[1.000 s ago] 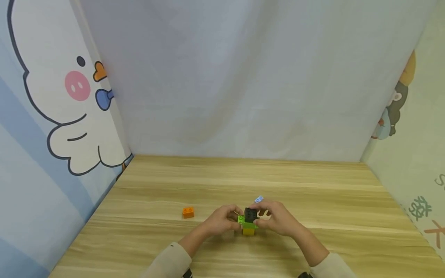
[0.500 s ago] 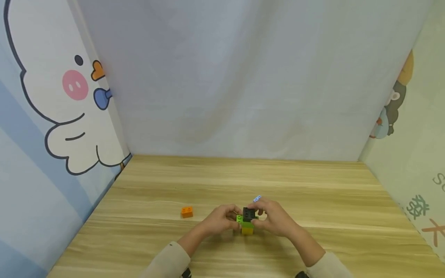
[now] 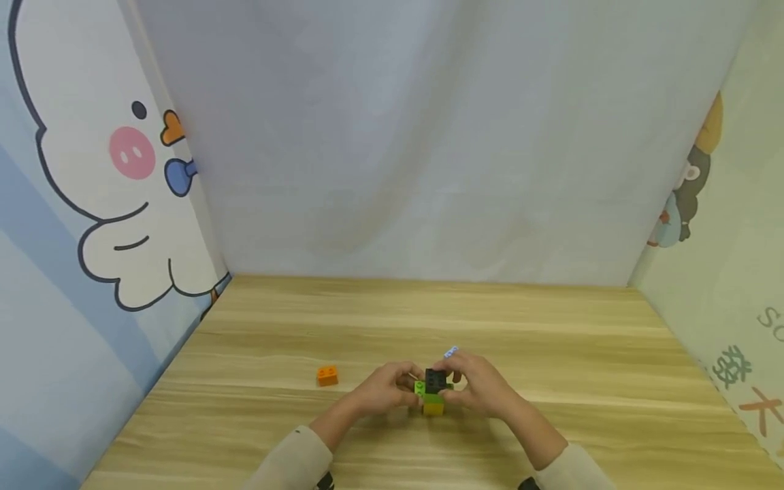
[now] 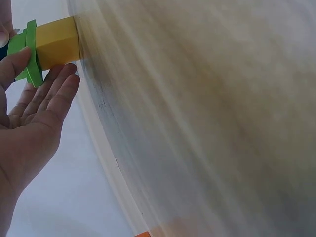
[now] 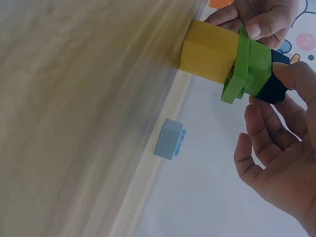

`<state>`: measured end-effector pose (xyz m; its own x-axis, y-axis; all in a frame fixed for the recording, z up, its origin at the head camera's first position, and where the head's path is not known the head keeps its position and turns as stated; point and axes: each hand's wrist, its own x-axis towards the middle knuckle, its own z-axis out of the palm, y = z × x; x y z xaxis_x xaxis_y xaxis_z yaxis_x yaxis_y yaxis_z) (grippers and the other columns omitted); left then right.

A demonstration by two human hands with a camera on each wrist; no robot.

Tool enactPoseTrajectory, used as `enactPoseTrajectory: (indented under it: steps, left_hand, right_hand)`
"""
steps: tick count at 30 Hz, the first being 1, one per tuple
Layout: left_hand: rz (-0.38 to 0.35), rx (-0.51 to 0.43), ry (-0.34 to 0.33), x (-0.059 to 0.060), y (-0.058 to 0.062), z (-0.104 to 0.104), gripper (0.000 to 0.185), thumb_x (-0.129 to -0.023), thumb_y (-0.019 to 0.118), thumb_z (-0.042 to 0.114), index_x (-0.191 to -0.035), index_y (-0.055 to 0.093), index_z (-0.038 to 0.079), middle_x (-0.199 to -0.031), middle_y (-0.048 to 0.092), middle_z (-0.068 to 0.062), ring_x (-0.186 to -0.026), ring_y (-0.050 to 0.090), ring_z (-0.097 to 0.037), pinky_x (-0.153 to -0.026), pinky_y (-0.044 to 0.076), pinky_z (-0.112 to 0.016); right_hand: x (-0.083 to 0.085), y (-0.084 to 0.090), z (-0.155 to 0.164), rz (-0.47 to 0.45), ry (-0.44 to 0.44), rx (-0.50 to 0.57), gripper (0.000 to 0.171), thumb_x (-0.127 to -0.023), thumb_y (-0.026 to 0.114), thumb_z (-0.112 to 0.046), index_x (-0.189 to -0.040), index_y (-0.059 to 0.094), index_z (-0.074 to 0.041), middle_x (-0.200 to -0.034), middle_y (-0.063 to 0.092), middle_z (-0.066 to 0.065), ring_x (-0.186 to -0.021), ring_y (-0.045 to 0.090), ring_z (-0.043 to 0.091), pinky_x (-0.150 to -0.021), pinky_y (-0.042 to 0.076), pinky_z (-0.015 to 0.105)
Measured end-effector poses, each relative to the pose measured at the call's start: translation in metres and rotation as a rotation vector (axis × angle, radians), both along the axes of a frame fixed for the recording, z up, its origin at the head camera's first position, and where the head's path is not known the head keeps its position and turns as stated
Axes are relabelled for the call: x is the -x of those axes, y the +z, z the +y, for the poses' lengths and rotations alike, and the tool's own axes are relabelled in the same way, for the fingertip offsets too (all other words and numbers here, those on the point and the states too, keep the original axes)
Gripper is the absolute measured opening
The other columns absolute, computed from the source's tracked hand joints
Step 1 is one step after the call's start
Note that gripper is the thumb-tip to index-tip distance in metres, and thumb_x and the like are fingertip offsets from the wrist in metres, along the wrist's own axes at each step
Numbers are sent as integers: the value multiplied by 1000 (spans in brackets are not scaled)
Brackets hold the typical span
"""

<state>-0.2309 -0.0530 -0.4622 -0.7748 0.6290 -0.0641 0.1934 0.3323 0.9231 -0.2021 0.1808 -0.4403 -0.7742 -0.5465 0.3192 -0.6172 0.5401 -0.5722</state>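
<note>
Stack (image 3: 433,399) of smooth, boxy plastic stands upright on your wood-grained worktop (image 3: 245,327), at the near middle: yellow block (image 5: 210,52) below, studded green piece (image 5: 241,62) jutting sideways, black block (image 3: 435,381) on top. Your left hand (image 3: 387,389) pinches the green piece, your right hand (image 3: 480,386) the black block. Only the head view shows the black block's studs; your right wrist view bares the pale blue block (image 5: 169,139), far and partly hidden from above. An orange block (image 3: 327,376) sits left. Cropped letters "SO" (image 3: 767,317) mark the right wall (image 3: 723,306).
</note>
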Motion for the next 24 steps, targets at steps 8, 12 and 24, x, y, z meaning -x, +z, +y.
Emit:
enactPoseTrajectory:
  steps: [8,12,24]
  left_hand:
    - [-14,-16,-12,1,2,-1,30,-90,73,-2,-118,62,-2,-120,71,-23,-113,69,-37,-96,56,-49]
    - [-26,-19,-15,0,3,-2,32,-90,73,-2,-119,62,-3,-120,71,-25,-112,69,-37,-94,58,-46]
    - [1,22,23,1,-1,2,31,-88,75,1,-117,65,0,-112,74,-17,-104,70,-28,-90,58,-44]
  right_hand:
    - [1,-4,4,-55,7,52,31,-87,79,-4,-117,70,-4,-105,70,6,-87,61,15,-72,53,33]
    - [0,-2,4,-95,4,64,31,-88,80,-7,-118,71,-4,-107,70,6,-89,61,16,-73,51,32]
    - [4,-3,13,-258,-35,118,54,-88,81,-19,-134,64,4,-119,70,11,-94,63,15,-80,50,32]
